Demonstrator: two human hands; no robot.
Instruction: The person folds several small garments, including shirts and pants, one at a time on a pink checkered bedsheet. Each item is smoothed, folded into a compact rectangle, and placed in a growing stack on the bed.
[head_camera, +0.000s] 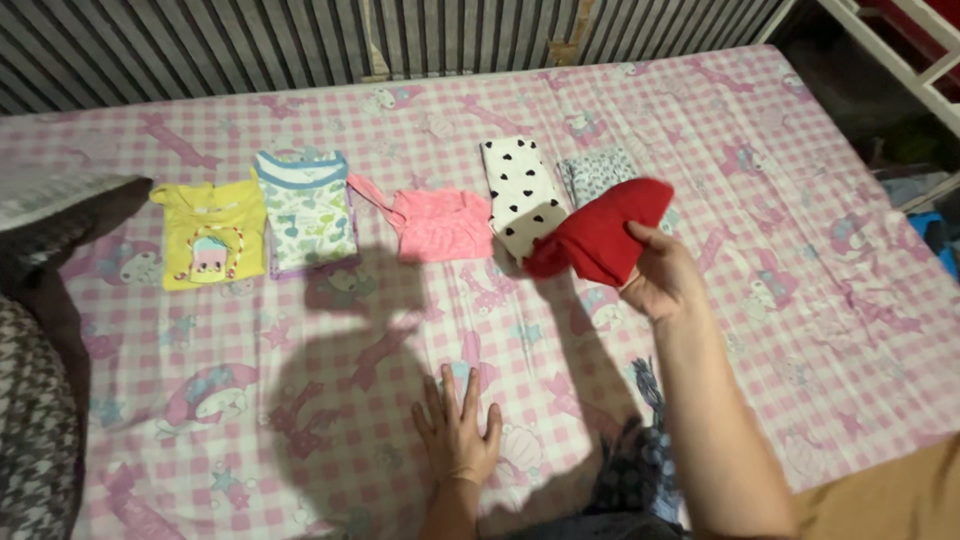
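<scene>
Right hand (662, 280): raised above the bed, fingers closed around a folded red cloth (603, 235), thumb on top. The cloth hangs at 11 o'clock from the palm, above the sheet, overlapping the lower edge of the two garments behind it.

Left hand (458, 425): flat on the sheet, palm down, fingers spread wide, holding nothing. It lies at 7 o'clock from the right hand, well apart from it.

Bed sheet (800, 200): pink and white check with cartoon figures, covering the whole mattress.

Row of folded clothes, at 12 o'clock from the left hand, running from 9 to 3 o'clock:
- yellow shirt (208, 240) with a printed figure, far left;
- white top with green print (305, 208), blue-trimmed neck, just beside the yellow shirt;
- pink top (440, 222), one strap stretched out towards 10 o'clock;
- white piece with black hearts (518, 195), touching the red cloth;
- pale blue patterned piece (598, 172), partly hidden behind the red cloth.

Dark patterned fabric (640, 460): on the sheet beside the right forearm.
</scene>
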